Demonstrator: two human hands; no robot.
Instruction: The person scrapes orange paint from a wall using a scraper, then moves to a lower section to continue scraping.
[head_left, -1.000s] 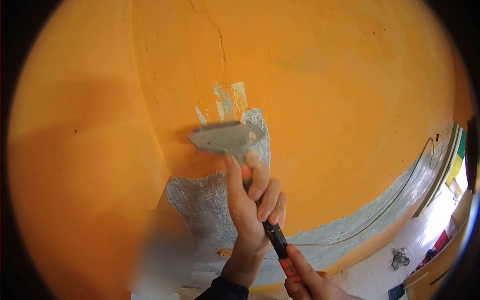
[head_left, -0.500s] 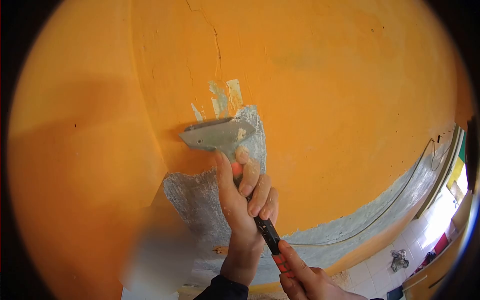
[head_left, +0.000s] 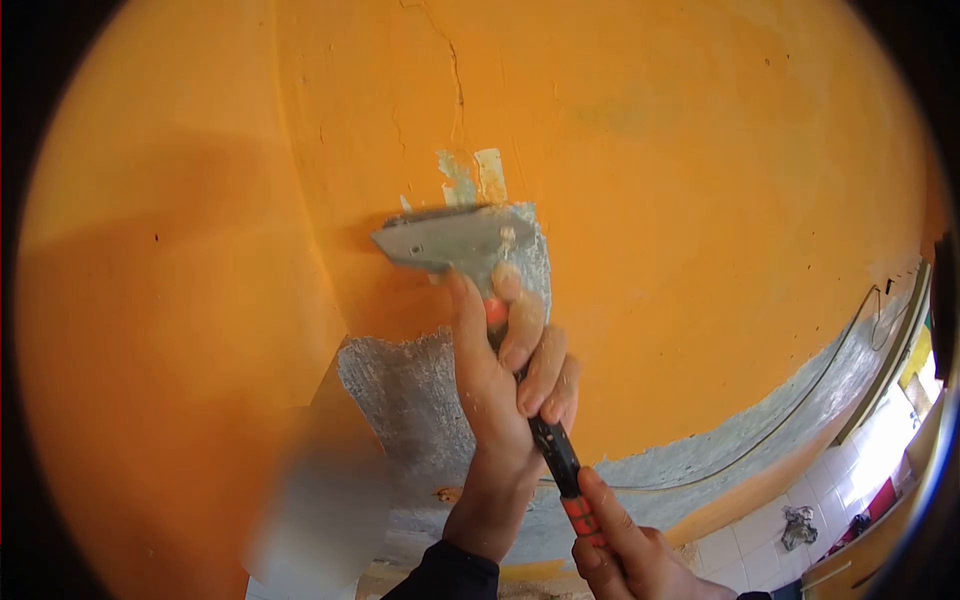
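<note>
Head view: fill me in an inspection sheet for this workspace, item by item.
Surface: orange-painted wall, with a crack above the work and paint missing from a rough grey patch.
Job's things: one scraper, its wide blade just below small pale chipped spots.
Clutter: a crumpled shiny item at lower right; exact nature unclear.
Hands: left hand grips the scraper near its blade; right hand holds the handle's lower end.
Cables: one thin cable along the grey strip at right.
Surroundings: white tiles; a blurred pale shape at lower left, unidentifiable.
</note>
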